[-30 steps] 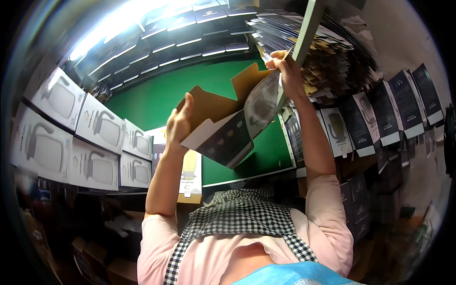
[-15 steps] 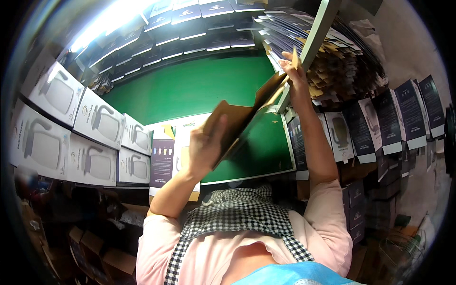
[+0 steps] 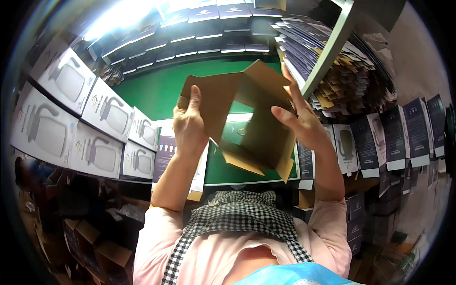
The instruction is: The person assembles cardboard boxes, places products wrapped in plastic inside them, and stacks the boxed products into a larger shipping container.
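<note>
A green worktop is lit by a bright glare of light at its far left. It is flanked by white printed boxes on the left and a shelf stacked with flattened dark cartons on the right.

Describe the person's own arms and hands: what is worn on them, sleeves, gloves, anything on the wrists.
Both hands, left and right, are bare, without gloves. No watch or ring shows. The forearms are uncovered; short pale pink sleeves end near the elbows. A black-and-white checked apron covers the chest.
</note>
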A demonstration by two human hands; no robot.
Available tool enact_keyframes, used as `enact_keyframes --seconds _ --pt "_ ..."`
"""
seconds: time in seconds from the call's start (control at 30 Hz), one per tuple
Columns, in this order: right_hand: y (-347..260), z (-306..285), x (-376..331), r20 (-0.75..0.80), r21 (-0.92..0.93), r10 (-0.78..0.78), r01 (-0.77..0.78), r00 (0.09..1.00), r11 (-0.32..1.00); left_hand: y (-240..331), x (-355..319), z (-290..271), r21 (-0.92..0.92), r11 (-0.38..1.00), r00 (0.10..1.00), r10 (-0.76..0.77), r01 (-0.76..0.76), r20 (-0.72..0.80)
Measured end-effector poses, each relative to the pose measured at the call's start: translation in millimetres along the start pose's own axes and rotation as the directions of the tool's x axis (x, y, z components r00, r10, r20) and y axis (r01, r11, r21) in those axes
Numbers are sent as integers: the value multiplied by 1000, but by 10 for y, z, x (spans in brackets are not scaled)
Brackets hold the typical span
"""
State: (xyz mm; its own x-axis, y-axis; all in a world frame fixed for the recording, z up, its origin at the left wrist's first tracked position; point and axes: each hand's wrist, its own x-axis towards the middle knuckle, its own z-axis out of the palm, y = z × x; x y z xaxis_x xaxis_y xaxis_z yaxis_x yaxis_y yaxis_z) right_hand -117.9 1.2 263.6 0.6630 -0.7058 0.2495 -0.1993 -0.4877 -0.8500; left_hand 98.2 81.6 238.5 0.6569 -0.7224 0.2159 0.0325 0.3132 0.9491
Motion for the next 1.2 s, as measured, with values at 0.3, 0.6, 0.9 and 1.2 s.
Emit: enact_keyframes --seconds 0.3,0.6,0.9,1.2 --pt "623 471 467 -264 -323 110 -195 958 926 -916 79 -179 -500 726 873 -462 472 154" --pt "1459 1662 766 -372 -434 -273 94 887 896 -1417 229 -476 358 929 990 -126 93 69" --pt "1447 1701 596 42 -299 -352 348 935 889 -1269 408 -986 -205 859 877 -480 469 -3" --pt "1778 1898 344 -687 244 49 167 725 955 -1537 625 -776 768 552 859 -166 -326 484"
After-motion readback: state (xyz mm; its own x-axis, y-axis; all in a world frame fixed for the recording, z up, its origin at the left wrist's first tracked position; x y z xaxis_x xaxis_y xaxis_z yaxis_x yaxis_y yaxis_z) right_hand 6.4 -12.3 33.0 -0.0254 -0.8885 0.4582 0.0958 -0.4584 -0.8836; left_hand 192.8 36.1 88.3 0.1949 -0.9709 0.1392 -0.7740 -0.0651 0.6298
